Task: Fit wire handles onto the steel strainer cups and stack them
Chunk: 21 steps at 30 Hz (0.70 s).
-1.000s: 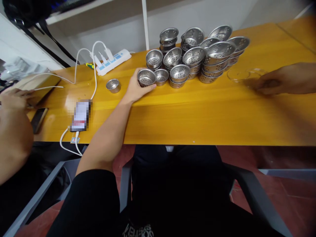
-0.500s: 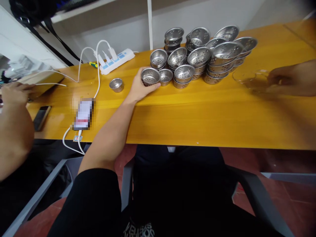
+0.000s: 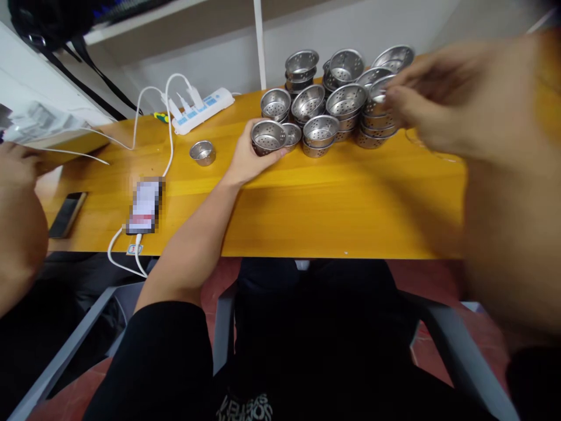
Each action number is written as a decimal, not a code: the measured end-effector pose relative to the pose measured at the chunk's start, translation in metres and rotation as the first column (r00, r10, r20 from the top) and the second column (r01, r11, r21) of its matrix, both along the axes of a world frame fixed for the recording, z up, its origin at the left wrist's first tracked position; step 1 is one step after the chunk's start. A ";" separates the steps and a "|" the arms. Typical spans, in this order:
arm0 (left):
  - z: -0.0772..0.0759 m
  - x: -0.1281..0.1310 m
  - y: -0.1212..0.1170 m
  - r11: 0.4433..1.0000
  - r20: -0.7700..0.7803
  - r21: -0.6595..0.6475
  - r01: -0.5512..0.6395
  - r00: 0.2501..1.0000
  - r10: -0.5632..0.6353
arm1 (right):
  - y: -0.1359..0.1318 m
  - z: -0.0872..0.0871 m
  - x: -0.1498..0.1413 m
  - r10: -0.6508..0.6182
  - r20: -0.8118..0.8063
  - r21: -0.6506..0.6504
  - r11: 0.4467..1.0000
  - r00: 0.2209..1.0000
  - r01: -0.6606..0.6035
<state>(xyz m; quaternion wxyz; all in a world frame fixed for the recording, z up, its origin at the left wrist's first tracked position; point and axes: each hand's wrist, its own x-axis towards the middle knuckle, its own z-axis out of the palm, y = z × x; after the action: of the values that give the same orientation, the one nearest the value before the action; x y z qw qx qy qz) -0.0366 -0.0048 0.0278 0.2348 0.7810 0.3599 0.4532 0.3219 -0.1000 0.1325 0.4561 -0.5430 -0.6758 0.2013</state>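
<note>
My left hand [image 3: 248, 158] is wrapped around a small perforated metal cup [image 3: 268, 135], thumb in front and fingers behind, at the front left of several stacked cups. A smaller metal cup [image 3: 291, 135] stands directly beside it. My right hand [image 3: 425, 99], blurred by motion, reaches in from the right over a tall stack of perforated cups [image 3: 376, 121]. Its thumb and fingers are drawn together at the top cup's rim; whatever lies between them is too blurred to make out. A lone small metal cup [image 3: 203, 153] sits apart on the left.
More cup stacks [image 3: 301, 67] stand toward the wall. On the left are a white power strip [image 3: 204, 111] with cables, a charging phone [image 3: 145, 204] and a dark phone [image 3: 68, 214]. Another person's arm [image 3: 20, 216] rests at far left. A thin wire-like outline [image 3: 432, 151] lies under my right arm.
My right hand has moved left and up from the table's right side to the tall cup stack. My left hand keeps its hold on the cup. The view has shifted slightly.
</note>
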 end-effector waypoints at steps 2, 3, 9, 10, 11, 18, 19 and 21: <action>-0.002 0.000 -0.001 1.000 -0.013 0.006 0.010 1.000 -0.010 | 0.009 -0.002 -0.051 0.139 -0.044 0.065 0.988 0.989 -0.136; -0.004 0.000 -0.002 1.000 -0.020 0.010 0.021 1.000 -0.020 | 0.017 -0.007 -0.070 0.176 -0.063 0.050 0.984 0.982 -0.173; -0.005 0.012 -0.009 0.989 -0.019 -0.041 0.143 0.989 -0.144 | 0.041 -0.049 -0.116 0.221 0.027 -0.027 0.975 0.975 -0.220; -0.004 0.015 -0.011 0.987 -0.027 -0.062 0.147 0.988 -0.149 | 0.041 -0.054 -0.116 0.202 0.025 -0.016 0.979 0.979 -0.201; -0.002 0.017 -0.013 0.986 -0.037 -0.078 0.147 0.988 -0.150 | 0.040 -0.057 -0.116 0.184 0.021 -0.004 0.983 0.983 -0.184; -0.003 0.020 -0.013 0.971 -0.049 -0.071 0.229 0.971 -0.233 | 0.044 -0.069 -0.108 0.189 0.036 0.052 0.980 0.981 -0.191; -0.005 0.019 -0.012 0.969 -0.054 -0.062 0.239 0.969 -0.242 | 0.046 -0.071 -0.107 0.195 0.041 0.080 0.977 0.980 -0.198; -0.007 0.018 -0.009 0.966 -0.075 -0.041 0.254 0.964 -0.256 | 0.051 -0.076 -0.105 0.212 0.053 0.136 0.966 0.976 -0.218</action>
<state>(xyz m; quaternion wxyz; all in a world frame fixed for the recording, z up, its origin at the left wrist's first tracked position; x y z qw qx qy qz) -0.0185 -0.0134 0.0204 0.2887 0.8344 0.2725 0.3823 0.2169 -0.0491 0.0569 0.4559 -0.4366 -0.7518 0.1908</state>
